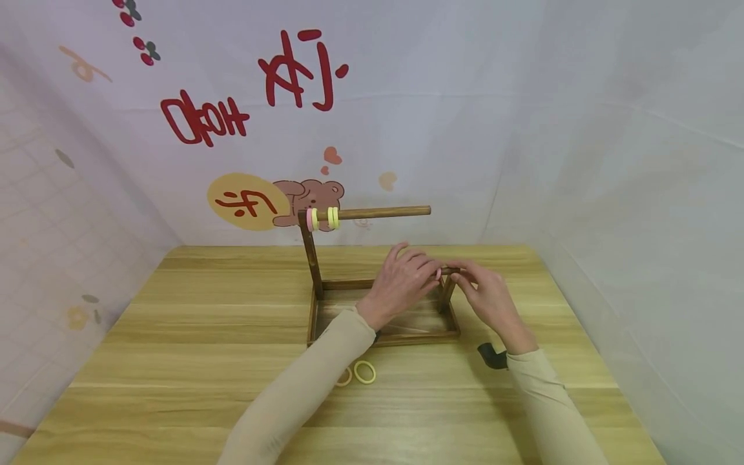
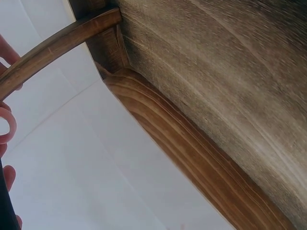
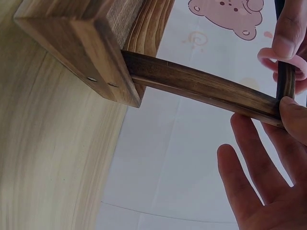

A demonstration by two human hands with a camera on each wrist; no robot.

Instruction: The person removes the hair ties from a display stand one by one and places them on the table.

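A dark wooden rack (image 1: pixel 314 258) with a tray-like base stands on the table. My left hand (image 1: pixel 403 284) reaches over the base and pinches a pink ring (image 3: pixel 288 62), which sits around the rack's lower bar near its right end. In the right wrist view the left thumb lies against the ring. My right hand (image 1: pixel 485 290) grips the corner where that bar meets the short post (image 3: pixel 201 86), thumb on the end. On the upper bar (image 1: pixel 383 212) hang a pink ring (image 1: pixel 310 220) and several yellow rings (image 1: pixel 333 218), towards its left end.
On the table (image 1: pixel 192 336) in front of the base lie a yellow ring (image 1: pixel 365 372) and a paler orange ring (image 1: pixel 345 377), partly behind the left sleeve. A black curved piece (image 1: pixel 492 356) lies beside the right forearm. White printed cloth (image 1: pixel 442 129) hangs behind and at the sides.
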